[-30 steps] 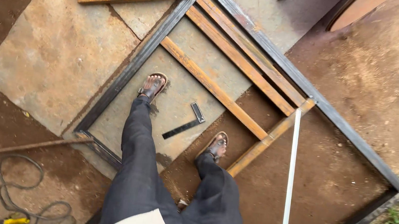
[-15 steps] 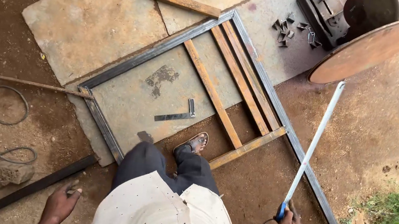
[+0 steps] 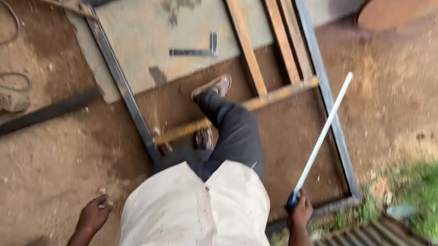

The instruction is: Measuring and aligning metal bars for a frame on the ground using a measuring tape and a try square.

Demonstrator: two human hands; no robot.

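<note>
Head view is showing the right hand (image 3: 301, 209) gripping a tape (image 3: 321, 136), fingers closed, its blade pointing toward 1 o'clock over the frame (image 3: 121, 83). Left hand (image 3: 93, 214) is hanging at 7 o'clock, fingers loosely curled, holding nothing.

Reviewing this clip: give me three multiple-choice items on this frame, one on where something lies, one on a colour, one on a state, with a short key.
1. Where does the try square lie?
A. on the grey slab inside the metal frame
B. on the grass
C. on the corrugated sheet

2. What colour is the extended tape measure?
A. red
B. white
C. black

3. What is the state of the left hand?
A. gripping a hammer
B. holding the tape
C. holding nothing

Key: 1 A, it rests on the slab between the frame bars. 2 B, the blade shows white above the right hand gripping it. 3 C, its fingers hang free above the dirt.
</note>
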